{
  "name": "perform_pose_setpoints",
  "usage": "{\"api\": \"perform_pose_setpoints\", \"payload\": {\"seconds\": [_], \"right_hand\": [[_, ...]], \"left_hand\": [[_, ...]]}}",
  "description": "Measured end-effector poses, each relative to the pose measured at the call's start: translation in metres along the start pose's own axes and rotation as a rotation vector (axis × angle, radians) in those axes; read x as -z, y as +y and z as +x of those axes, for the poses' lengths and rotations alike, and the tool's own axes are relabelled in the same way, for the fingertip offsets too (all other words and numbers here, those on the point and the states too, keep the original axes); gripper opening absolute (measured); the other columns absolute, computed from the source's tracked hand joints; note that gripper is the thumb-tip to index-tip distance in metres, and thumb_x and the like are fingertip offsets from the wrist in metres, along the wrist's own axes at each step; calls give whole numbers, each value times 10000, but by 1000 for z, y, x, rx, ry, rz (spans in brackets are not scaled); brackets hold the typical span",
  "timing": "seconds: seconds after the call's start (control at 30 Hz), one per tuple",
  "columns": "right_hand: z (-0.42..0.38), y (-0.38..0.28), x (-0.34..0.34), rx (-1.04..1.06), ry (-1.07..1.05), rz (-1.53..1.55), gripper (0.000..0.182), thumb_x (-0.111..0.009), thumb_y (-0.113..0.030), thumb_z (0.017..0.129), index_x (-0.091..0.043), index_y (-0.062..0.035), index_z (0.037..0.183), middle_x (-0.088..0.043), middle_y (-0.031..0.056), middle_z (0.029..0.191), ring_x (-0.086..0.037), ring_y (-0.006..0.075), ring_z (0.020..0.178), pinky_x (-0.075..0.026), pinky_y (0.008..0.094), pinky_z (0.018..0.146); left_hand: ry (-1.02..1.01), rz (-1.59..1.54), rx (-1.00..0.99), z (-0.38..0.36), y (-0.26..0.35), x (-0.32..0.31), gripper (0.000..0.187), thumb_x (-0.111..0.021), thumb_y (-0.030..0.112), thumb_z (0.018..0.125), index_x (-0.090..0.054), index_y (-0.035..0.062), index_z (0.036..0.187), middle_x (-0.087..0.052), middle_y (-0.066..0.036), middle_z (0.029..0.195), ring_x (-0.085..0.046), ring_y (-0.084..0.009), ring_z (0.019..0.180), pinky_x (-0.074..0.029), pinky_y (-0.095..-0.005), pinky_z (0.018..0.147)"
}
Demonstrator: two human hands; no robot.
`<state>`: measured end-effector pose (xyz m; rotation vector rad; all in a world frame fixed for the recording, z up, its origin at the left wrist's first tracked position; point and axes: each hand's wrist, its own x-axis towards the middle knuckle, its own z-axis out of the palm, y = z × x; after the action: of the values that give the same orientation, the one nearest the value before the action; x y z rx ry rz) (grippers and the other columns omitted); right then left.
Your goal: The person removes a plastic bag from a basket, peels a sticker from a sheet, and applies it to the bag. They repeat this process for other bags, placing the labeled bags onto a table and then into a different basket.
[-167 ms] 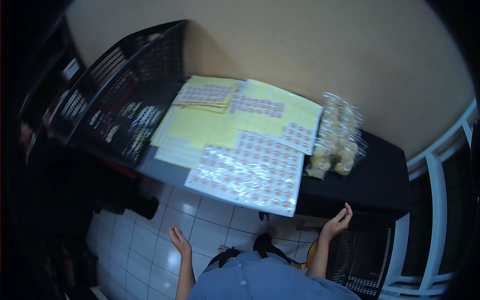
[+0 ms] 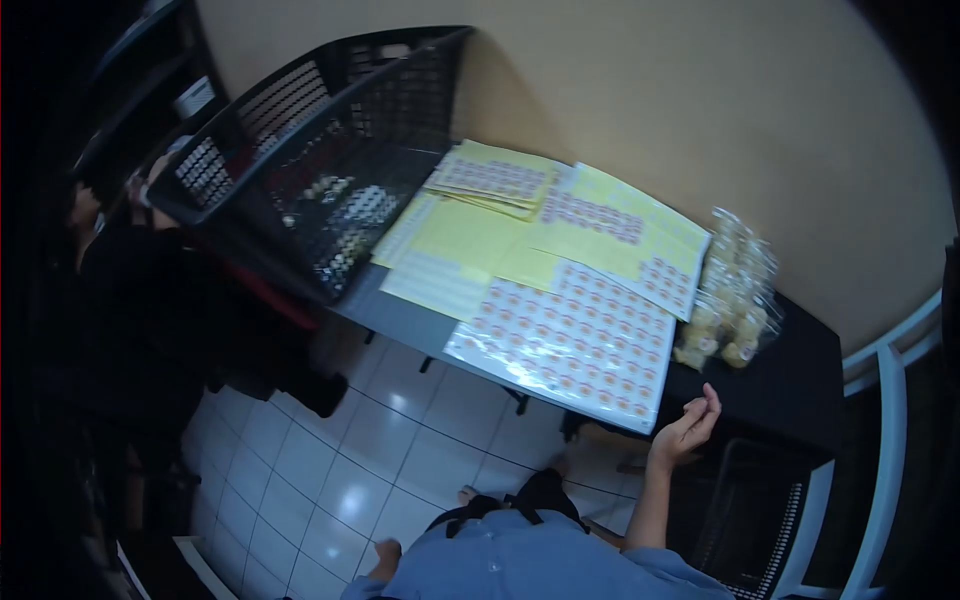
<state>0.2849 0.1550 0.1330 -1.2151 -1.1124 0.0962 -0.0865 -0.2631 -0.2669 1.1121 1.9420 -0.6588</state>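
Observation:
My right hand [image 2: 690, 425] hovers just off the front edge of the table, close to the lower right corner of a glossy sheet of round stickers [image 2: 565, 345]. Its fingers are loosely bent, with nothing visible in them. Low beside my body is my left hand [image 2: 386, 555], small and blurred, its fingers not readable. Yellow sticker sheets [image 2: 470, 240] overlap behind the glossy one, and a small stack of sheets [image 2: 490, 180] lies at the back. Clear bags of pale yellowish round items [image 2: 735, 290] sit to the right of the sheets.
A large black plastic crate [image 2: 330, 150] stands on the left part of the table, against the wall. Another person in dark clothes [image 2: 180, 290] is at the far left. A black crate [image 2: 745, 520] is low at right, near a pale metal frame [image 2: 880, 440]. White floor tiles [image 2: 350, 450] show below.
The view has swung left, so the table and crate appear further right. My left hand has dropped back toward my body. My right hand stays near the table edge.

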Motion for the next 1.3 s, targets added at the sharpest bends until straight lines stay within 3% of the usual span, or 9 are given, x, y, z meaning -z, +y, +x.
{"api": "perform_pose_setpoints", "payload": {"seconds": [0.03, 0.17, 0.23, 0.33, 0.57, 0.73, 0.8, 1.0, 1.3], "right_hand": [[-6, -15, -12, 55, -34, 71, 221, -335, -70, 887, -484, 30, 1016, -391, 22, 729, -334, 76, 624, -307, 207, 577], [-11, -56, -43, 171, -173, 171, 217, -337, -55, 875, -484, 40, 1001, -402, 29, 736, -348, 76, 627, -323, 209, 595], [-1, -75, -57, 167, -229, 126, 221, -358, -38, 850, -486, 58, 1002, -389, 31, 631, -386, 103, 591, -347, 222, 590], [15, -103, -89, 255, -262, 207, 226, -366, -27, 849, -479, 51, 1028, -410, 32, 651, -404, 106, 621, -359, 221, 618], [15, -186, -196, 508, -304, 229, 241, -452, 4, 813, -475, 25, 1052, -426, 56, 852, -421, 110, 744, -361, 234, 670], [15, -249, -269, 659, -350, 245, 271, -538, 15, 746, -497, 5, 1014, -473, 96, 893, -455, 155, 764, -378, 265, 679], [19, -275, -295, 792, -386, 259, 269, -547, 23, 730, -508, -1, 995, -483, 101, 874, -458, 167, 751, -382, 269, 677], [28, -373, -361, 1031, -688, 264, 252, -595, 22, 673, -555, -10, 920, -508, 112, 849, -496, 198, 755, -402, 274, 639], [3, -468, -457, 1519, -1233, -365, 239, -619, -106, 689, -541, -26, 900, -519, 90, 877, -531, 223, 859, -436, 339, 782]], "left_hand": [[5, -7, 21, -15, -8, -3, 304, -442, 117, 797, -480, -53, 1046, -573, -204, 962, -559, -333, 849, -425, -414, 780], [805, -1087, 836, -35, 4, 2, 283, -497, 28, 730, -467, -30, 1005, -589, -175, 751, -582, -308, 742, -464, -402, 661], [716, -1036, 529, -65, 14, 52, 291, -480, 40, 740, -457, -43, 1018, -571, -137, 661, -591, -260, 658, -477, -353, 604], [634, -1486, -32, -28, 17, 68, 396, -449, 45, 779, -397, -58, 1158, -604, -122, 642, -613, -161, 658, -481, -248, 604], [458, -1067, -250, -18, 6, 200, 514, -692, 212, 653, -524, 64, 1115, -645, -72, 721, -618, -152, 655, -476, -273, 655], [572, -1139, -96, 19, -69, 189, 477, -667, 173, 672, -517, 33, 1102, -646, -79, 707, -619, -154, 637, -485, -273, 657], [756, -1772, 85, 33, -96, 197, 514, -640, 106, 682, -453, -29, 1142, -640, -100, 686, -617, -161, 623, -486, -267, 629], [1011, -1546, 403, 58, -143, 233, 484, -661, 25, 628, -466, -58, 1062, -633, -108, 660, -610, -161, 599, -477, -261, 589], [777, -1224, 220, 94, -194, 369, 521, -777, 184, 541, -500, 44, 960, -603, -49, 575, -587, -190, 554, -460, -307, 573]]}}
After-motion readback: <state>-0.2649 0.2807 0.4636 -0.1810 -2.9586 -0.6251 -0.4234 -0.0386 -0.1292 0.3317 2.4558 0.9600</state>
